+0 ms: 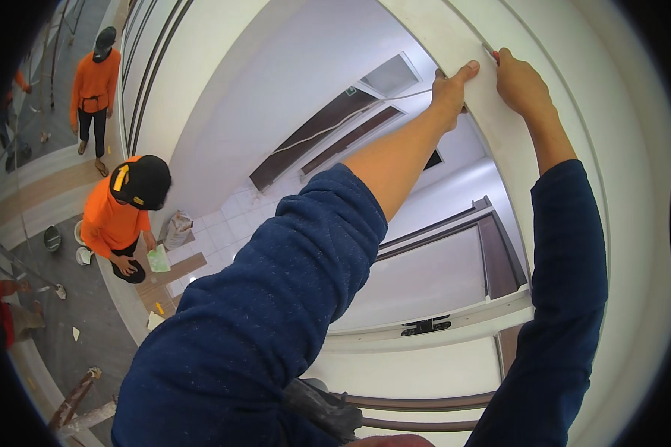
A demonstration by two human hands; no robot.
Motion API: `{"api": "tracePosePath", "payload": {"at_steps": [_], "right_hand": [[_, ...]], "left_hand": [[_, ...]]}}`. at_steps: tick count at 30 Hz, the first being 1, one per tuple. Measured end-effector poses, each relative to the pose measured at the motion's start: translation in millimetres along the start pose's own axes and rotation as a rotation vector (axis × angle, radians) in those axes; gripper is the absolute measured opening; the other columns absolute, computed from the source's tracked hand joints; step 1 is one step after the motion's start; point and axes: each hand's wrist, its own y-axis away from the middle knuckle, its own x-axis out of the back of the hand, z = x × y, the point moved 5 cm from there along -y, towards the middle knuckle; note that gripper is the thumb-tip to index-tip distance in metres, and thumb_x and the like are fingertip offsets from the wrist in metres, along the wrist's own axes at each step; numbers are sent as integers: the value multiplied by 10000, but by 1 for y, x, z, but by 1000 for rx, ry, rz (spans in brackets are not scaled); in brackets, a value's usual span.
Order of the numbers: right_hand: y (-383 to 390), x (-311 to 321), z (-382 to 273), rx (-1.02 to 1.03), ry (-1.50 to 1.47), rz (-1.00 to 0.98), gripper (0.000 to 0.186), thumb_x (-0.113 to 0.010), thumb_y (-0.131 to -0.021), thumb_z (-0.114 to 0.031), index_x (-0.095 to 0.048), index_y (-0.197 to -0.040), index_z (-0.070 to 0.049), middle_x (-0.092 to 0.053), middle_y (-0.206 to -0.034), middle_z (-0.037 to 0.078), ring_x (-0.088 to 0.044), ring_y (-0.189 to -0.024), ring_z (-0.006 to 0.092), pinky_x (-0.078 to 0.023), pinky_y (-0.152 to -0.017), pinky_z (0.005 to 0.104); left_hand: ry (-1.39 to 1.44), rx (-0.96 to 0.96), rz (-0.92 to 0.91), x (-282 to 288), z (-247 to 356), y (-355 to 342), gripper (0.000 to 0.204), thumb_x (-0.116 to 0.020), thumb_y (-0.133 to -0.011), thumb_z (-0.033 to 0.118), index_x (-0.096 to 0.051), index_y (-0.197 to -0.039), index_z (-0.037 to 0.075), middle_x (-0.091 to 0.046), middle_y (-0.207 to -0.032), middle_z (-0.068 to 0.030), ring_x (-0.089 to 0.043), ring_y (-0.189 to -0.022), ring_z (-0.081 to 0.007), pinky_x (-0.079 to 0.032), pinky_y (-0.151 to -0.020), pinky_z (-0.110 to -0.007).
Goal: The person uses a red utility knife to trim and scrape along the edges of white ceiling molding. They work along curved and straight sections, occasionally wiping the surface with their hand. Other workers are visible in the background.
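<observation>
My arms reach up to a pale cream frame [462,33] around an opening. The edge of that frame is in the grip of my left hand [450,98], thumb on the face and fingers wrapped behind, mostly hidden. My right hand [523,86] is closed around a small red-handled tool [496,55]. Its thin, light-coloured blade meets the frame face near a groove; the exact kind of tool is too small to tell. Through the opening a white cable [350,115] runs toward my left hand.
Below left, a person in an orange top and black cap [119,220] crouches, a hand at a pale green sheet [159,258]. Another person in orange [95,93] stands farther off. A sack [177,229], buckets [52,238] and poles [74,398] are on the floor. A black hinge [426,326] sits on the frame.
</observation>
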Motion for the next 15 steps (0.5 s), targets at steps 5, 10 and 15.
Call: {"api": "tracePosePath", "payload": {"at_steps": [5,10,15], "right_hand": [[6,4,1,8,44,-26,329,-507,-993,-86,-573,-1305,-7,-740,-1094,249,-733,-1012,405,-578,-854,522],[16,-9,20,-5,-86,36,308,-477,-1022,-132,-565,-1290,-6,-739,-1075,260,-726,-1003,427,-562,-863,540],[14,-15,28,20,-193,78,304,-461,-1051,-187,-561,-1253,18,-736,-1055,282,-724,-987,438,-556,-859,537]], "left_hand": [[-27,-5,20,2,1,0,820,-820,-837,448,-407,-1432,64,-635,-1249,-153,-676,-1042,-283,-561,-829,-458],[-1,-24,-6,0,4,2,819,-820,-839,457,-400,-1438,88,-635,-1242,-134,-667,-1035,-258,-542,-806,-436],[-10,-21,41,-3,-1,5,793,-817,-844,460,-411,-1420,96,-646,-1214,-123,-670,-998,-241,-528,-764,-419]]}}
